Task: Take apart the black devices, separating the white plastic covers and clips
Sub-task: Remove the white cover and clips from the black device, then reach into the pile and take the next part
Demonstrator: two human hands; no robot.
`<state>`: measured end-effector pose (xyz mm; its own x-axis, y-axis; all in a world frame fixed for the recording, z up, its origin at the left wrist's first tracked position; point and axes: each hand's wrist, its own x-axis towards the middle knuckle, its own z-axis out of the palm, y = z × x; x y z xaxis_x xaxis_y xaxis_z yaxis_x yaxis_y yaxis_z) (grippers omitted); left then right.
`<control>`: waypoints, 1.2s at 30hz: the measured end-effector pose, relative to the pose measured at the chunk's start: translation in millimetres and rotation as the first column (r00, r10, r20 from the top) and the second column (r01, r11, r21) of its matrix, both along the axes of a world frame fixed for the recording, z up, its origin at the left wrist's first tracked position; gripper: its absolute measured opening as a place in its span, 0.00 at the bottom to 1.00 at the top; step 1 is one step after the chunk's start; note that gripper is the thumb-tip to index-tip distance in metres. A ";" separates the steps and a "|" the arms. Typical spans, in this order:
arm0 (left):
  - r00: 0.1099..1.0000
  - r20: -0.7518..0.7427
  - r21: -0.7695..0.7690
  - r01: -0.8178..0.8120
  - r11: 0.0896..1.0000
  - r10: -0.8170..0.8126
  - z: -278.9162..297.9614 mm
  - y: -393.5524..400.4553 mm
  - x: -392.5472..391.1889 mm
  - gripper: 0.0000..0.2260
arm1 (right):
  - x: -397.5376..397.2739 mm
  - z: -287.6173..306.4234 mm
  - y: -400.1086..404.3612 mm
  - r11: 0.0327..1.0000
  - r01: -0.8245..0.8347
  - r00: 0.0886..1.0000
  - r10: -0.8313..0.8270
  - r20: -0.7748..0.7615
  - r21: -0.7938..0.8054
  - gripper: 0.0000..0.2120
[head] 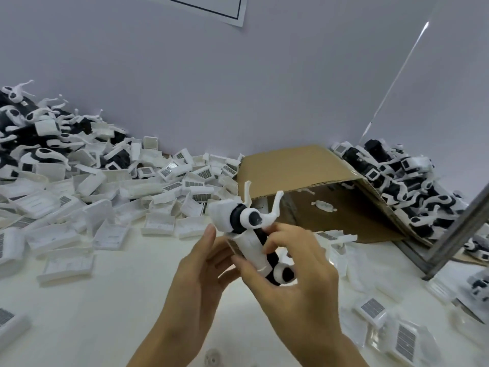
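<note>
I hold one black device (267, 247) with white plastic parts above the middle of the white table (119, 300). A white cover (250, 246) runs along its body, and a white clip (260, 213) with curved prongs sticks up at its top end. My left hand (195, 276) cups the device from the left and below, thumb up along the cover. From the right, my right hand (288, 266) grips it, fingers curled over the cover and the black body. The underside of the device is hidden by my fingers.
A heap of separated white covers (127, 197) spreads over the left of the table. Black devices with white clips are piled at far left (29, 128) and at right (412, 186). An open cardboard box (304, 168) lies behind my hands. More covers (383, 321) lie at right.
</note>
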<state>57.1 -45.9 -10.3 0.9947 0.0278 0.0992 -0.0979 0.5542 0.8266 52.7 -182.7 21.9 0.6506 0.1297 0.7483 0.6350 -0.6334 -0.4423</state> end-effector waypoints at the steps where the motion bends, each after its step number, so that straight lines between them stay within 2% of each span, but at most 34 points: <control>1: 0.999 0.003 0.060 -0.047 0.997 0.047 0.2 1.7 2.2 0.21 | 1.4 7.2 -4.0 0.985 -0.038 0.966 0.079 -0.245 0.168 0.16; 2: 0.994 -0.011 0.092 -0.105 0.990 0.107 -0.7 3.6 5.4 0.19 | 6.8 11.4 -10.5 0.935 -0.014 0.868 0.187 -0.460 0.354 0.17; 3: 0.984 -0.044 0.098 -0.169 0.981 0.174 -2.4 5.3 8.7 0.18 | 15.1 13.9 -20.2 0.870 0.060 0.741 0.290 -0.605 0.489 0.19; 5: 0.958 -0.108 0.103 -0.254 0.962 0.264 -7.5 9.5 15.0 0.16 | 33.5 20.1 -45.3 0.792 0.254 0.554 0.351 -0.755 0.555 0.23; 7: 0.947 -0.149 0.129 -0.267 0.955 0.285 -11.2 12.5 19.6 0.13 | 50.7 38.2 -71.8 0.752 0.379 0.475 0.343 -0.810 0.540 0.23; 9: 0.949 -0.161 0.159 -0.244 0.957 0.269 -12.2 13.8 21.0 0.12 | 71.3 67.2 -99.4 0.655 0.424 0.490 0.415 -0.767 0.625 0.21; 11: 0.961 -0.130 0.192 -0.219 0.957 0.246 -10.9 12.3 21.4 0.13 | 94.3 110.6 -124.1 0.515 0.369 0.626 0.478 -0.616 0.774 0.13; 12: 0.965 -0.109 0.204 -0.211 0.956 0.237 -10.1 10.5 21.0 0.13 | 104.7 133.7 -134.9 0.440 0.343 0.718 0.447 -0.534 0.830 0.08; 14: 0.971 -0.081 0.226 -0.200 0.953 0.223 -7.8 6.7 19.9 0.12 | 119.8 170.8 -148.0 0.343 0.316 0.829 0.353 -0.433 0.885 0.08; 17: 0.967 -0.079 0.242 -0.217 0.946 0.242 -6.2 7.0 19.6 0.12 | 126.1 178.1 -140.8 0.437 0.367 0.837 0.229 -0.496 0.821 0.13; 18: 0.963 -0.080 0.245 -0.232 0.941 0.258 -7.1 9.0 20.3 0.13 | 128.2 166.4 -133.4 0.484 0.370 0.827 0.219 -0.519 0.793 0.14; 19: 0.958 -0.080 0.249 -0.249 0.936 0.276 -7.4 10.8 21.4 0.13 | 126.5 147.4 -120.7 0.493 0.372 0.804 0.253 -0.539 0.787 0.11; 21: 0.945 -0.081 0.241 -0.290 0.926 0.317 -7.4 15.9 23.7 0.12 | 118.1 98.4 -85.7 0.454 0.384 0.710 0.412 -0.571 0.804 0.06; 23: 0.935 -0.069 0.229 -0.324 0.918 0.348 -7.6 19.4 25.1 0.11 | 105.4 49.0 -40.6 0.462 0.380 0.588 0.549 -0.594 0.802 0.07; 25: 0.915 -0.064 0.221 -0.377 0.899 0.399 -7.7 25.3 25.6 0.10 | 96.6 -1.1 1.0 0.503 0.369 0.491 0.607 -0.624 0.781 0.08; 26: 0.902 -0.068 0.215 -0.403 0.889 0.426 -7.1 29.3 25.8 0.10 | 93.0 -21.3 18.5 0.518 0.365 0.476 0.610 -0.633 0.774 0.09; 31: 0.808 -0.130 0.135 -0.560 0.818 0.575 5.2 53.3 20.8 0.14 | 80.2 -61.7 49.0 0.732 0.160 0.593 0.465 -0.657 0.662 0.10; 36: 0.650 -0.255 -0.030 -0.746 0.666 0.716 27.4 101.5 47.9 0.07 | 80.1 -61.7 47.5 0.815 0.085 0.568 0.433 -0.700 0.573 0.10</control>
